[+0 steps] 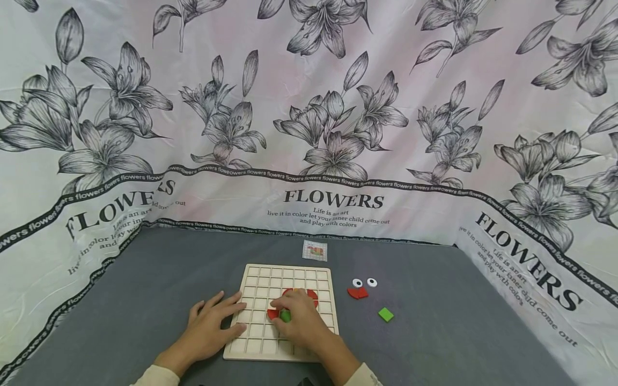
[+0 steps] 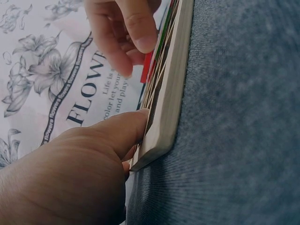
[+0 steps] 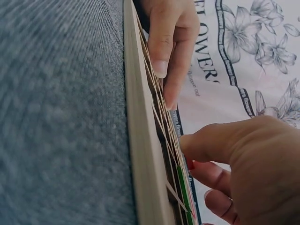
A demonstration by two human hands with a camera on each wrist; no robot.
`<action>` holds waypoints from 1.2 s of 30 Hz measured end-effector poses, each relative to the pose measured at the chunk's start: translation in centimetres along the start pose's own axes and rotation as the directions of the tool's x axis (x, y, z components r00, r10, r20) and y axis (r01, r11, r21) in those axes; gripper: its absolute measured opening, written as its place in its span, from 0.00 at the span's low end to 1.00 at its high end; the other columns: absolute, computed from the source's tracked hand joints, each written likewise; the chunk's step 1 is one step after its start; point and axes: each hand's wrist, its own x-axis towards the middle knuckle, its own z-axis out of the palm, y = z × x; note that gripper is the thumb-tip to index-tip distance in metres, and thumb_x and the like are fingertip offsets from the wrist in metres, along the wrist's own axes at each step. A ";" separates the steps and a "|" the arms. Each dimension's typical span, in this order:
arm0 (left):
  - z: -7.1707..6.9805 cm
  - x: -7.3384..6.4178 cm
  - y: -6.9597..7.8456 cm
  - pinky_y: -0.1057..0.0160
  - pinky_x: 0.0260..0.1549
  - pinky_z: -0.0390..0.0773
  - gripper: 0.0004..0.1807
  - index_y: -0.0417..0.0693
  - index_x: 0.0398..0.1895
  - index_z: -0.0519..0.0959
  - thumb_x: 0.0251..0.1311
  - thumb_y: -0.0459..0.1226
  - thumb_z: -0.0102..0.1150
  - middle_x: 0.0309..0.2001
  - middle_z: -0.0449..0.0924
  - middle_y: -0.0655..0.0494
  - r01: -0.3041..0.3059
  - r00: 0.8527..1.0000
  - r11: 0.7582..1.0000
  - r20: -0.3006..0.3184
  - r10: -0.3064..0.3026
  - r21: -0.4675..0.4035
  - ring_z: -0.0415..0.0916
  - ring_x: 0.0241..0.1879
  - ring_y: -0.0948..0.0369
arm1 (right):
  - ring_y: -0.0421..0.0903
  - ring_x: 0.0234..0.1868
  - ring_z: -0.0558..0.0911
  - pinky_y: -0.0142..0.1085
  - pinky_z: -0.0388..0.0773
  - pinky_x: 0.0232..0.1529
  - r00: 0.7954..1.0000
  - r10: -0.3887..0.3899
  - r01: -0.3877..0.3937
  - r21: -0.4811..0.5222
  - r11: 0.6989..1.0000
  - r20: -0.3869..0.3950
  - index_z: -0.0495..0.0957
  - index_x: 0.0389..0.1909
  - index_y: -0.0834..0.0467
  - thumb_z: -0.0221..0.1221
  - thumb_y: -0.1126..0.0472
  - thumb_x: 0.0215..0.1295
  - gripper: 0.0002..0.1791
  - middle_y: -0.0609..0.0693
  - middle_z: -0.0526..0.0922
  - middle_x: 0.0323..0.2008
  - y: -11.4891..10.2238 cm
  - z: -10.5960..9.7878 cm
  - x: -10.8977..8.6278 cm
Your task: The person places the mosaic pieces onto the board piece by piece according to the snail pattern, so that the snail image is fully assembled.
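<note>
A pale wooden board (image 1: 260, 346) with a square grid lies on the grey cloth. My left hand (image 1: 211, 328) rests at its left side, fingers extended and fingertips on the rim; its thumb also touches the board in the left wrist view. Over the middle of the board, my right hand (image 1: 301, 320) pinches a small red piece (image 1: 272, 313) between thumb and forefinger. Beside that piece lies a green piece (image 1: 286, 316), partly under the hand. More red pieces (image 1: 313, 296) sit farther back on the grid, some of them covered by the fingers.
Right of the board lie two white eye discs (image 1: 372, 282) with black pupils, loose red pieces (image 1: 358, 292) and a green square (image 1: 385, 314). A small picture card (image 1: 315, 250) lies behind the board. A flower-printed curtain (image 1: 338, 206) encloses the back and sides.
</note>
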 end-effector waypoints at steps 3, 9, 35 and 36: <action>0.0 0.0 0.0 0.33 0.57 0.41 0.26 0.52 0.59 0.79 0.59 0.52 0.64 0.67 0.66 0.54 0.002 1.000 1.000 0.001 -0.002 0.000 0.53 0.68 0.41 | 0.42 0.43 0.71 0.43 0.71 0.45 1.000 -0.019 0.019 -0.021 1.000 -0.005 0.85 0.46 0.55 0.66 0.61 0.56 0.15 0.44 0.81 0.42 0.1 0.2 0.0; -0.1 0.1 0.2 0.33 0.57 0.41 0.26 0.52 0.59 0.79 0.59 0.51 0.64 0.67 0.66 0.54 0.006 1.000 1.000 0.005 -0.006 -0.006 0.53 0.68 0.41 | 0.43 0.40 0.72 0.44 0.70 0.42 0.995 -0.093 0.090 -0.067 0.994 -0.045 0.85 0.45 0.55 0.66 0.62 0.54 0.15 0.45 0.82 0.40 0.4 0.4 0.0; -0.1 0.1 0.2 0.32 0.57 0.40 0.26 0.52 0.59 0.79 0.60 0.51 0.64 0.68 0.66 0.53 0.006 1.000 1.000 0.008 -0.006 -0.003 0.52 0.68 0.40 | 0.43 0.40 0.71 0.44 0.70 0.41 0.992 -0.098 0.090 -0.096 0.991 -0.084 0.87 0.40 0.50 0.66 0.61 0.54 0.11 0.43 0.82 0.40 0.3 0.4 -0.3; -0.1 0.1 0.2 0.32 0.57 0.40 0.26 0.52 0.59 0.79 0.60 0.51 0.63 0.68 0.66 0.53 0.005 1.000 1.000 0.008 -0.005 0.001 0.52 0.68 0.40 | 0.43 0.39 0.71 0.43 0.70 0.41 0.991 -0.100 0.091 -0.099 0.991 -0.084 0.87 0.40 0.50 0.66 0.61 0.54 0.11 0.43 0.82 0.39 0.3 0.4 -0.2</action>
